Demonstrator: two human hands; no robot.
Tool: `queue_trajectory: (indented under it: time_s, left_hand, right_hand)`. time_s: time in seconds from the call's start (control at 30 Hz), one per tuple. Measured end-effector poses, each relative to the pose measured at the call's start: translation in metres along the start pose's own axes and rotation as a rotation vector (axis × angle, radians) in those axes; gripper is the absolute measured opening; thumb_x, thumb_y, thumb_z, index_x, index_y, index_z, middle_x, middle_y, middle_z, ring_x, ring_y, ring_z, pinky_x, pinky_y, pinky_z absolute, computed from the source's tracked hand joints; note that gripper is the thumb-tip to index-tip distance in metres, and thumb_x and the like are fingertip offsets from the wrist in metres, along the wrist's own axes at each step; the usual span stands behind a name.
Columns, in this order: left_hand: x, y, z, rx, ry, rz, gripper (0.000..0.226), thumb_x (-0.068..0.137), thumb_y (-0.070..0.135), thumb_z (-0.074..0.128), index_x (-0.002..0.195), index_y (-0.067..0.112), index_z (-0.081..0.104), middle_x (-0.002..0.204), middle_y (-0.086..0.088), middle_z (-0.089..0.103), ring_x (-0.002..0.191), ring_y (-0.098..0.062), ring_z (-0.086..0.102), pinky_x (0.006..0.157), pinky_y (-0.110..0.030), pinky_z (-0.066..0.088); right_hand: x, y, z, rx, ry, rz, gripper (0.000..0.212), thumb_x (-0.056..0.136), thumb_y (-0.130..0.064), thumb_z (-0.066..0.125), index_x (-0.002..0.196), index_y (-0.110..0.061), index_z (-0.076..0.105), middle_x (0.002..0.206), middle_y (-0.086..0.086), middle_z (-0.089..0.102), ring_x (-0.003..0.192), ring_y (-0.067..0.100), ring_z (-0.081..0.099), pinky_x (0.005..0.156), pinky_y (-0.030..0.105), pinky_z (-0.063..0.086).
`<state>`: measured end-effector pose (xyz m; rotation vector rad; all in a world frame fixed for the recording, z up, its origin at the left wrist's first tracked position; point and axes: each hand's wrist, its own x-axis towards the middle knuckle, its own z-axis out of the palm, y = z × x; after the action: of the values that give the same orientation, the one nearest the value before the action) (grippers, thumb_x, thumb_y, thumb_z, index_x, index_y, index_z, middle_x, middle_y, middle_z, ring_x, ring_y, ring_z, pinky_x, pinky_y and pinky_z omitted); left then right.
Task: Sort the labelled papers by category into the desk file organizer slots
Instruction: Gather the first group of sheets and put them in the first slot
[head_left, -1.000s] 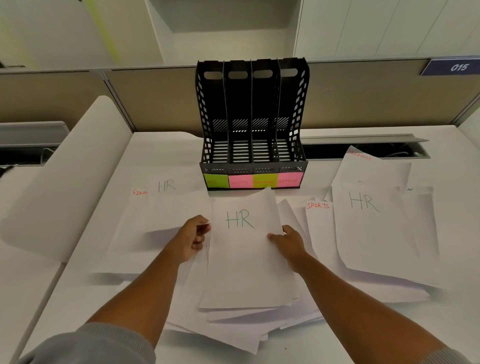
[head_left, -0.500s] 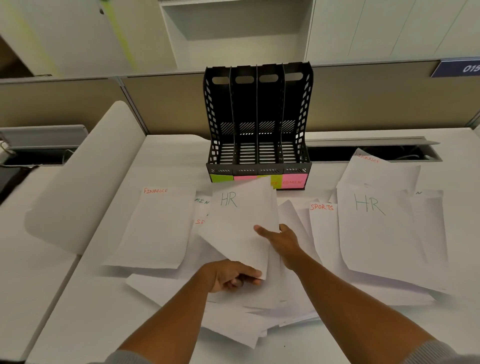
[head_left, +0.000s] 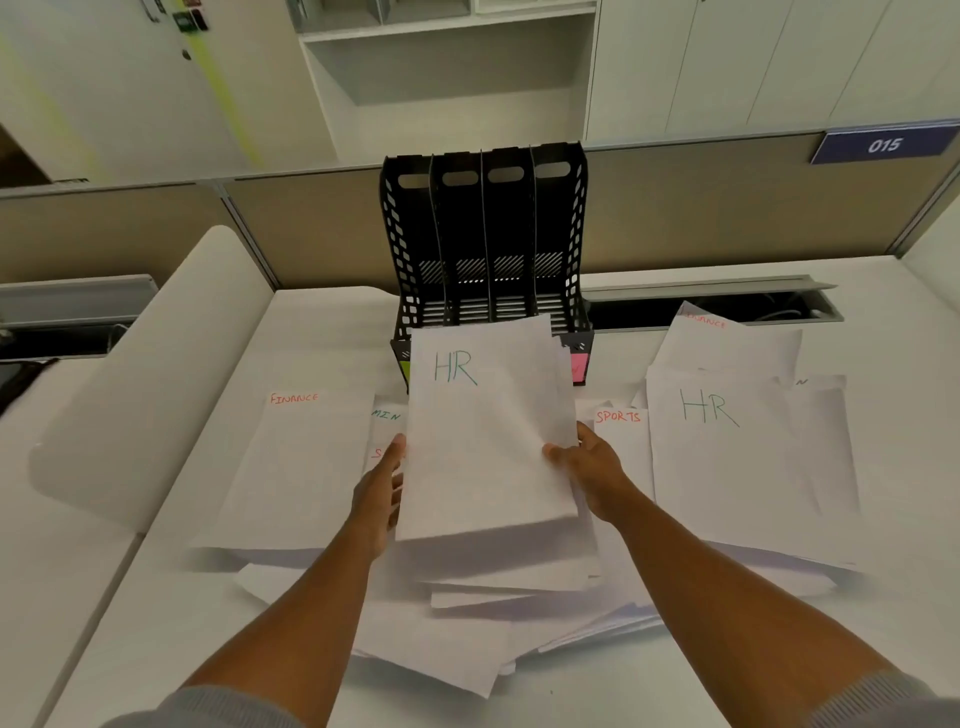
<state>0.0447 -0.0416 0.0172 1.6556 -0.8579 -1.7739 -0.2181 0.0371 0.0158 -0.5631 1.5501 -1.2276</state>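
Half a second ago your left hand (head_left: 378, 493) pinched the HR sheet (head_left: 488, 431) at its lower edge — now it lies flat-fingered along the sheet's left edge. Your right hand (head_left: 589, 467) pinches the right edge, thumb on top. You hold the sheet above the desk (head_left: 156, 597) — its top overlaps the file organizer (head_left: 485, 244) front at the desk's back edge.

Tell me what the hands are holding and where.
A white paper stack topped "HR": right hand pinches its right edge, left hand supports its left edge.

White desk (head_left: 171, 519) against a tan partition (head_left: 727, 208), pale cabinets (head_left: 753, 62) behind.
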Motion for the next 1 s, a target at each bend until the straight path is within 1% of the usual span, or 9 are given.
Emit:
queue_trajectory:
  time_s: [0.17,0.33,0.4,0.5,0.57,0.67,0.77,0.9,1.0]
  left_hand:
    - [-0.003,0.014,0.012,0.018,-0.235,-0.012,0.05,0.077,0.046,0.076,0.119,0.019,0.067,0.111,-0.008,0.074,0.103,-0.03,0.07,0.093,-0.048,0.054]
    - [-0.001,0.017,0.03,0.1,-0.167,0.128,0.024,0.083,0.024,0.076,0.105,0.019,0.068,0.111,-0.01,0.073,0.092,-0.023,0.071,0.075,-0.036,0.057]
    - [-0.002,0.022,0.041,0.123,-0.107,0.235,0.018,0.086,0.022,0.073,0.103,0.022,0.066,0.111,-0.004,0.072,0.098,-0.02,0.068,0.078,-0.029,0.052]
    - [-0.006,0.031,0.058,0.176,-0.055,0.388,0.034,0.086,0.024,0.074,0.118,0.018,0.062,0.114,0.0,0.069,0.111,-0.021,0.062,0.093,-0.032,0.048]
    - [-0.011,0.039,0.069,0.138,-0.02,0.47,0.038,0.084,0.023,0.076,0.119,0.015,0.063,0.114,-0.002,0.07,0.108,-0.021,0.065,0.098,-0.037,0.051]
    - [-0.016,0.052,0.08,0.06,0.025,0.564,0.044,0.08,0.02,0.08,0.119,0.008,0.064,0.109,-0.004,0.072,0.102,-0.022,0.068,0.09,-0.034,0.056]
    - [-0.016,0.061,0.084,0.08,0.043,0.65,0.051,0.076,0.021,0.082,0.121,0.007,0.062,0.105,-0.004,0.071,0.099,-0.02,0.068,0.07,-0.018,0.058]
    - [-0.014,0.064,0.083,0.094,-0.002,0.614,0.069,0.07,0.028,0.087,0.129,0.012,0.055,0.116,-0.005,0.068,0.105,-0.021,0.066,0.086,-0.035,0.059]
    - [-0.01,0.062,0.081,0.113,-0.044,0.629,0.064,0.068,0.029,0.088,0.125,0.018,0.061,0.108,0.003,0.072,0.098,-0.013,0.069,0.08,-0.03,0.061]
  right_hand:
    - [-0.002,-0.008,-0.001,0.0,-0.039,-0.015,0.027,0.082,-0.021,0.071,0.102,-0.033,0.059,0.099,-0.009,0.067,0.09,0.015,0.065,0.06,0.02,0.051]
    - [0.0,-0.012,0.006,-0.088,0.043,-0.071,0.032,0.086,-0.017,0.064,0.116,-0.024,0.054,0.102,-0.004,0.064,0.09,0.017,0.062,0.07,0.027,0.053]
    - [0.001,-0.018,0.013,-0.1,0.089,-0.106,0.033,0.088,-0.012,0.06,0.118,-0.023,0.051,0.098,-0.005,0.061,0.086,0.013,0.059,0.064,0.022,0.05]
    - [0.0,-0.031,0.025,-0.114,0.146,-0.184,0.029,0.09,-0.01,0.055,0.112,-0.027,0.045,0.095,-0.007,0.057,0.082,0.01,0.057,0.055,0.016,0.046]
    - [-0.001,-0.042,0.032,-0.11,0.172,-0.256,0.028,0.092,-0.008,0.052,0.109,-0.028,0.042,0.092,-0.009,0.055,0.081,0.009,0.056,0.051,0.012,0.046]
    - [-0.004,-0.061,0.04,-0.101,0.254,-0.39,0.028,0.093,-0.01,0.055,0.108,-0.027,0.04,0.09,-0.013,0.053,0.079,0.008,0.057,0.051,0.01,0.046]
    - [-0.006,-0.071,0.044,-0.092,0.301,-0.506,0.032,0.091,-0.017,0.062,0.112,-0.027,0.04,0.099,-0.005,0.056,0.086,0.011,0.059,0.067,0.016,0.053]
    - [-0.005,-0.066,0.044,-0.159,0.297,-0.536,0.035,0.088,-0.018,0.064,0.11,-0.031,0.039,0.098,-0.012,0.053,0.083,0.008,0.056,0.072,0.023,0.052]
    - [-0.002,-0.058,0.043,-0.21,0.315,-0.523,0.034,0.089,-0.02,0.063,0.112,-0.032,0.04,0.099,-0.013,0.052,0.079,0.006,0.055,0.07,0.021,0.049]
